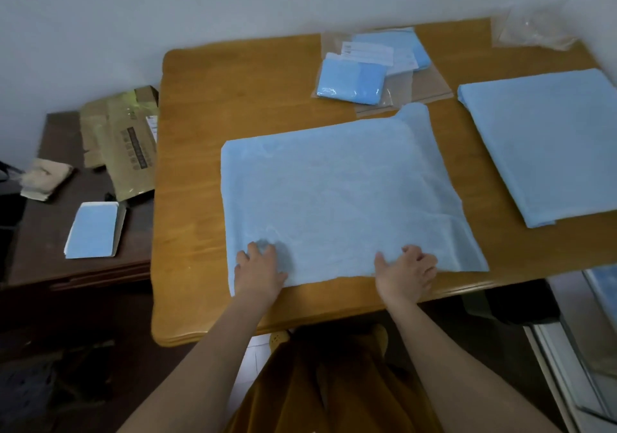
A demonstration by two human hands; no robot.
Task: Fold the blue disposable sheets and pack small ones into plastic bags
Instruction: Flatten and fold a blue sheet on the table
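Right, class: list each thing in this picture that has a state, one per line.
Blue sheet: partly folded, flat, far corner curled.
Left hand: pressing its near edge.
Right hand: gripping its near edge.
Second blue sheet: folded, untouched.
Plastic bags: packed.
Empty plastic bag: crumpled.

Bare wood lies open along the left and far-left of the worktop (207,105), wide enough for a hand to pass; the large blue sheet (340,199) fills the middle; behind it bagged small sheets (354,82) block the far centre; a folded blue sheet (547,142) takes the right side, a narrow strip of wood between the two; a crumpled plastic bag (534,30) sits in the far right corner.
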